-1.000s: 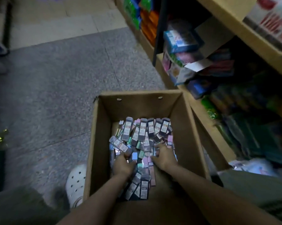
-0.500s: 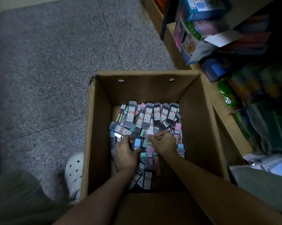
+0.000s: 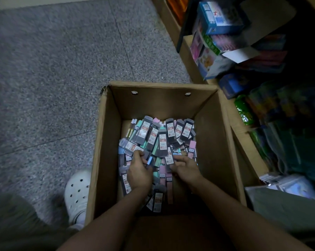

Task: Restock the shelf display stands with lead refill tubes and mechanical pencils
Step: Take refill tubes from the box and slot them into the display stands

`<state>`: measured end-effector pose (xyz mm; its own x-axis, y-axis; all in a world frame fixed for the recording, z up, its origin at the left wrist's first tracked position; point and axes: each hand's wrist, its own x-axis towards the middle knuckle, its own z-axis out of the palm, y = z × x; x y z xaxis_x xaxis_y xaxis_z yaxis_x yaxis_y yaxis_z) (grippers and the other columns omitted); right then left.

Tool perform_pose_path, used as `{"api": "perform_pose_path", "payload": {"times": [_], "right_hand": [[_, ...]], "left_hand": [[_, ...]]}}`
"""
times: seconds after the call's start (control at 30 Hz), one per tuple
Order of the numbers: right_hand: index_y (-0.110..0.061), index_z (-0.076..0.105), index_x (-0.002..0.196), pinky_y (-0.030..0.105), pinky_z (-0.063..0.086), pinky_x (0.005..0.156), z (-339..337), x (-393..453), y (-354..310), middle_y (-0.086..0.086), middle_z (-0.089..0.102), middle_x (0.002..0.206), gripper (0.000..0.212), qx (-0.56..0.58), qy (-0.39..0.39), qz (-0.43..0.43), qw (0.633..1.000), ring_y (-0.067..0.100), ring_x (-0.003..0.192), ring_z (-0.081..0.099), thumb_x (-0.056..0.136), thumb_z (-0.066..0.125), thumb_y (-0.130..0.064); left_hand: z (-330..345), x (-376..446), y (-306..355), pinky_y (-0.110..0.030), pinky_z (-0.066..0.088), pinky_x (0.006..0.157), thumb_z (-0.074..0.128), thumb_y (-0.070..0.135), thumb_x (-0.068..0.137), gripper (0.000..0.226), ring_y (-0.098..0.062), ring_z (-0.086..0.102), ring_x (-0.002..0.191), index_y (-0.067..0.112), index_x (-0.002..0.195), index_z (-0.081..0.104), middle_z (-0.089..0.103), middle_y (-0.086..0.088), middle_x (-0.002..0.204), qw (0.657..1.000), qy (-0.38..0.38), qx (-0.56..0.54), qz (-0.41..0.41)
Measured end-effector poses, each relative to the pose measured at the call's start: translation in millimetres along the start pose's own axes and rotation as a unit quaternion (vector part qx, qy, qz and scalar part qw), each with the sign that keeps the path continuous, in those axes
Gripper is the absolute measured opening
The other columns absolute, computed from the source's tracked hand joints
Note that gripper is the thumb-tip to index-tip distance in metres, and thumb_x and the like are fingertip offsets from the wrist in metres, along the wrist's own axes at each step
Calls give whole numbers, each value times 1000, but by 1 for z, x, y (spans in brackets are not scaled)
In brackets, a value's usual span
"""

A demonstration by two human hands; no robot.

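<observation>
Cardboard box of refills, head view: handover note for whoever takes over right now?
Left hand: in the cardboard box, fingers curled on lead refill tubes near the pile's left side.
Right hand: beside it, fingers curled into the same pile.
Things: the tubes lie loose, heaped in the box on the floor; the shelf stands to its right.
Done: hands are gathering tubes; none lifted out.
Left: lift handfuls out, fill the display stands. No stands or mechanical pencils are clearly visible.

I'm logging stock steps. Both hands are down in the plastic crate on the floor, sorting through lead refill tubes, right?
Not quite: it is a cardboard box, not a plastic crate. The head view shows the left hand and right hand down in it on the floor, among the lead refill tubes.
</observation>
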<state>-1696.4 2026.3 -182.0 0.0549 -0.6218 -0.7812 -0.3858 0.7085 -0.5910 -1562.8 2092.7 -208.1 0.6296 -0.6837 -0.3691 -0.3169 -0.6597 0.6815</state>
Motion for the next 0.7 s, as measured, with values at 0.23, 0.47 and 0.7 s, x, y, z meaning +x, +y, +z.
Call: {"api": "perform_pose_path", "payload": {"times": [0.23, 0.47, 0.7], "right_hand": [[-23, 50, 136, 32, 58, 74, -17, -27, -12, 7, 65, 110, 70, 21, -28, 31, 999, 15, 71, 64, 81, 58, 19], [-44, 19, 149, 45, 58, 79, -43, -90, -71, 4, 66, 113, 105, 39, -50, -111, 992, 21, 85, 68, 77, 57, 22], [-28, 22, 147, 21, 51, 52, -102, -179, -148, 8, 64, 85, 108, -16, 2, -328, 944, 8, 65, 64, 66, 75, 20]], "left_hand": [[-14, 10, 17, -28, 48, 78, 64, 5, 88, 21, -21, 60, 83, 4, 109, 63, 66, -9, 91, 992, -27, -123, -29], [-67, 23, 134, -37, 54, 75, 58, -3, 91, 43, -29, 62, 88, 9, 130, 42, 62, -19, 101, 952, -180, -213, 126], [-125, 5, 271, -33, 51, 51, 34, -5, 99, 30, -20, 52, 60, 18, 114, 47, 50, -10, 78, 884, -346, -205, 238]]}}
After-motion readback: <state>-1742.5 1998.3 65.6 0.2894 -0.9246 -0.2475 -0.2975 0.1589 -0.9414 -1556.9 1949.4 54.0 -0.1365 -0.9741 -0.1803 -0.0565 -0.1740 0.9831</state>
